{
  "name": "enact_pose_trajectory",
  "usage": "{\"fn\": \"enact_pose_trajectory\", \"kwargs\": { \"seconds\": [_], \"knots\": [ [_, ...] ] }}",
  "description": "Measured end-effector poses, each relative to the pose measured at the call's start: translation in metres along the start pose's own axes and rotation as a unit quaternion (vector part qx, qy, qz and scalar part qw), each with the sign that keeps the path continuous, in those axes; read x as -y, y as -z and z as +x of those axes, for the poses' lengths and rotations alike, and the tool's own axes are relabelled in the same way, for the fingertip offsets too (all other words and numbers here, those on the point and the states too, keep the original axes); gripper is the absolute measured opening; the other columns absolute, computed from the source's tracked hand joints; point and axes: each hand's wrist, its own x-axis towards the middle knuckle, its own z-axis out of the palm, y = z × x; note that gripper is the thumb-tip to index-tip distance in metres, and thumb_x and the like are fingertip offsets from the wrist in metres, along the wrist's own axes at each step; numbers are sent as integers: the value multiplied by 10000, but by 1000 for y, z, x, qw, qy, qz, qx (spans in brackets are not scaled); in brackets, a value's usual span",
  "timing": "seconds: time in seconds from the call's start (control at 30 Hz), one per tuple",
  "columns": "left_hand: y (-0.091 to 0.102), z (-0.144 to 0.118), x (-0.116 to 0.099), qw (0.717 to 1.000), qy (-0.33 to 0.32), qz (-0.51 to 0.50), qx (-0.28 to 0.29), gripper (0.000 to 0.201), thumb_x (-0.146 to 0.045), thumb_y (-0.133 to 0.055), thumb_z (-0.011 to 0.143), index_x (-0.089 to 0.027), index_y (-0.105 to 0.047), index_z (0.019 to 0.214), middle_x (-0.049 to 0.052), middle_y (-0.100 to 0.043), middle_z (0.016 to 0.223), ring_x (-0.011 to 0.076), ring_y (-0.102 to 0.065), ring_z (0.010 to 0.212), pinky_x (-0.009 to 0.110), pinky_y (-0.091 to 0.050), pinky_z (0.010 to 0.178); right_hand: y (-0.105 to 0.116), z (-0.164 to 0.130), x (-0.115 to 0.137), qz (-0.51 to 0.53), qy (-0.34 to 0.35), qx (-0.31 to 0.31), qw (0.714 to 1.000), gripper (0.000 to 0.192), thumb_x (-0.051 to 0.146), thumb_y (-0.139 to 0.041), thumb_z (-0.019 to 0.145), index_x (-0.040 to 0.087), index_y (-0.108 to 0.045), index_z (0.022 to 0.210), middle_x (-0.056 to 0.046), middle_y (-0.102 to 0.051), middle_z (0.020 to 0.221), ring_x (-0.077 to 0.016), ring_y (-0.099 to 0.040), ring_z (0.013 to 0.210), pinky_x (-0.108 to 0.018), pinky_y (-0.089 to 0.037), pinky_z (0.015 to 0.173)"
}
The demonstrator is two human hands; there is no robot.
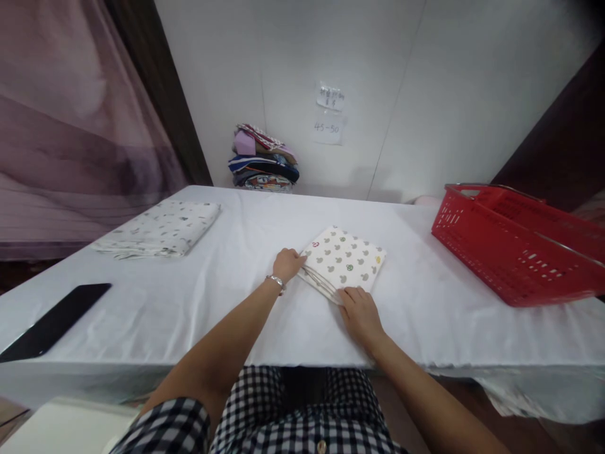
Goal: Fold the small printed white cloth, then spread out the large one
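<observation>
Head view, left hand point(288, 263): lay at the left corner of the folded cloth point(344, 261), fingers close together and flat on its edge, pressing rather than clamped
Head view, right hand point(360, 310): rested palm down on the near corner of the cloth, fingers slightly spread, gripping nothing
Cloth position: mid-table on the white table point(198, 302), just ahead of both hands
Cloth orientation: a folded square turned like a diamond, corners pointing away and toward the person; no clear long axis
Surroundings: red basket point(515, 252) to the right, another folded sheet point(158, 228) and a black phone point(54, 320) to the left, well apart

White wall point(425, 94), mauve curtain point(70, 126), white-draped table point(189, 315)
</observation>
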Motion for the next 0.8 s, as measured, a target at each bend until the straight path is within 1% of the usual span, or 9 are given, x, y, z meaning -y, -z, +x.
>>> {"fn": "enact_pose_trajectory", "kwargs": {
  "seconds": [0.1,0.27,0.43,0.5,0.6,0.67,0.8],
  "knots": [
    [-2,4,1,1000,-3,-18,-12,192,-347,-533,802,-183,-583,715,80,-645,955,184,-586,867,274,-417,721,0,-2,1,-1,0,-6,1000,263,138,-521,851,180,-595,1099,-92,-607,1032,-237,-481,953,-346,-371,807],
    [-3,2,6,1000,17,-25,1,169,-311,-536,790,-194,-540,668,51,-653,775,185,-594,734,280,-406,626,-6,-4,-1,2,3,-20,1000,298,144,-523,853,183,-579,1143,-96,-608,1066,-243,-482,975,-358,-370,829],
    [3,-3,0,999,-6,-38,-32,152,-315,-509,796,-209,-525,689,19,-641,755,166,-579,727,265,-391,614,-10,-8,-1,-3,3,-25,1000,332,125,-518,852,179,-568,1175,-99,-607,1097,-241,-487,968,-360,-366,829],
    [4,-1,-1,998,12,-48,-30,150,-307,-515,789,-206,-521,678,17,-639,736,160,-579,715,258,-392,608,-11,-9,-1,-6,3,-29,1000,335,111,-510,852,186,-572,1173,-95,-611,1091,-239,-490,963,-357,-366,818],
    [2,3,0,998,47,-45,-9,144,-265,-545,761,-196,-511,639,32,-643,721,165,-591,718,256,-396,611,-12,-11,-2,-3,9,-38,999,343,101,-507,851,187,-572,1177,-92,-614,1091,-237,-491,963,-353,-367,810],
    [0,5,2,998,54,-37,-7,128,-248,-552,756,-192,-514,647,48,-651,742,176,-598,744,260,-398,621,-13,-12,-2,2,13,-42,999,355,94,-508,850,183,-568,1188,-90,-615,1103,-233,-492,965,-349,-367,814],
    [-2,5,4,998,53,-23,-14,47,-221,-563,759,-185,-540,740,73,-666,840,195,-606,832,267,-406,669,-14,-16,-4,15,7,-48,999,354,85,-508,855,176,-568,1192,-88,-617,1123,-226,-499,977,-345,-367,828]
  ]
}}
